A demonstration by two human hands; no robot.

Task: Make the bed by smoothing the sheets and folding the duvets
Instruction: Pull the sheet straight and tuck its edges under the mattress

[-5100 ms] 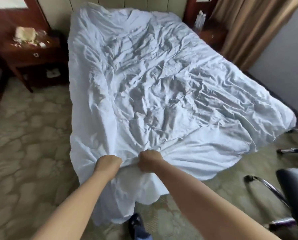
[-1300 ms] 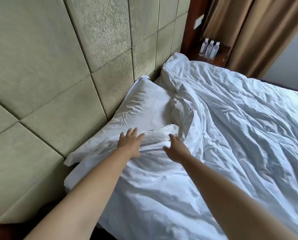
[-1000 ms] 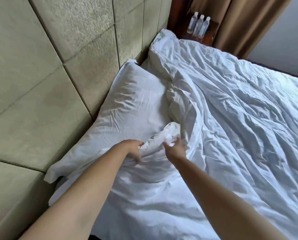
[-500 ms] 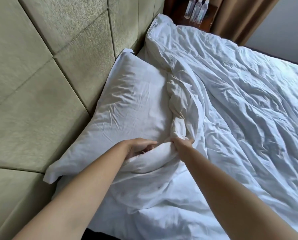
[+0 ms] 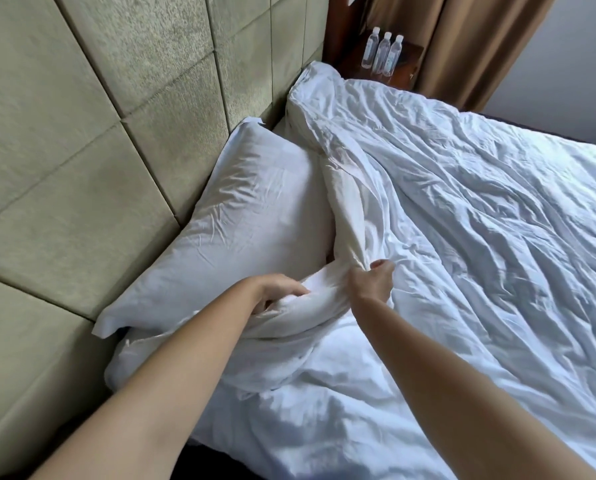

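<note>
Step logged, duvet-folding: your left hand [image 5: 278, 296] and right hand [image 5: 373, 281] both clenched the duvet [image 5: 463, 244] top edge at 6 o'clock of 1 pillow [image 5: 255, 216]; next move likely needed an even pull toward 3 o'clock.

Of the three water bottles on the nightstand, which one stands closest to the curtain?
The rightmost bottle; the other two stand farther from the curtain.

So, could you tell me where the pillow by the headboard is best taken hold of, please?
Take the pillow by its near flat corner flap, coming from the near bedside. That corner sticks out bare past the bunched duvet, which both hands, left hand and right hand, grip against its right side.
</note>
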